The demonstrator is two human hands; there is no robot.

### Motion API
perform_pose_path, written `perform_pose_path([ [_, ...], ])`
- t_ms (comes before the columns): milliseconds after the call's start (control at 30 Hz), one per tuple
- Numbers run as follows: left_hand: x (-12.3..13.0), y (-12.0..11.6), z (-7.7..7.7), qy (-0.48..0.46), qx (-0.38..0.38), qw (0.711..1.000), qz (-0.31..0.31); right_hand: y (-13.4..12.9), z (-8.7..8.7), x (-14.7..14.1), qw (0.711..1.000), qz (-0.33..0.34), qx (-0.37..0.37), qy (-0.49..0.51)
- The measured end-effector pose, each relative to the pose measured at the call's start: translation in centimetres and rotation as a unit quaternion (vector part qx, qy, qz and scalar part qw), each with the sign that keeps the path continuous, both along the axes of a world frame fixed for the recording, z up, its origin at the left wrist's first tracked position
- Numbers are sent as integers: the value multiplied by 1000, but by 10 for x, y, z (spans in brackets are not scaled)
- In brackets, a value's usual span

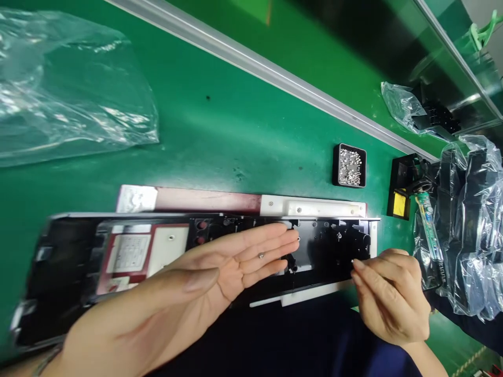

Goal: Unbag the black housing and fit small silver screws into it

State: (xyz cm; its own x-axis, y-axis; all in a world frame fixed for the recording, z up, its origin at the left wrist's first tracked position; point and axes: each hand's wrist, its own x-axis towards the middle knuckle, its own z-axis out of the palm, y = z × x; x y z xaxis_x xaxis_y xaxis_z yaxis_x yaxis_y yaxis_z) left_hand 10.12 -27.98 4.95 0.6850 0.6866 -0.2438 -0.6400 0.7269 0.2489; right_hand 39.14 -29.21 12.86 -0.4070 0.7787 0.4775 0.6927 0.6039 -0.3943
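The left hand lies open, palm up, above a long black plastic housing, with a small metal screw on its fingers. The right hand pinches a tiny metal piece over the housing's right end. Beyond, on the green table, a small black box holds many small metal parts; clear plastic lies at upper left.

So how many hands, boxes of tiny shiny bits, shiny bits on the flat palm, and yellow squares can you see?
Hands, left hand and right hand: 2
Box of shiny bits: 1
Shiny bit on palm: 1
Yellow square: 1
Total: 5
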Motion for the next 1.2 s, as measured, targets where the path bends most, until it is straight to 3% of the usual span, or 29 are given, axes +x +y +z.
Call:
perform_pose_path([
  [100,8,7,19,-14,33,999,-8,15,8,-19,996,78,-46,13],
  [233,15,11,36,2,81,997,-4,32,20,-43,985,133,-105,27],
  [367,11,11,43,22,84,996,-18,41,20,-60,972,178,-143,54],
  [500,5,13,45,17,96,994,-56,43,11,-67,974,169,-135,66],
  [800,5,10,43,40,134,987,-72,35,8,-68,974,123,-176,75],
  [1067,4,-12,15,31,152,986,-64,32,14,-66,961,102,-236,106],
  [1200,4,-10,15,33,169,982,-81,31,15,-67,963,81,-238,102],
])
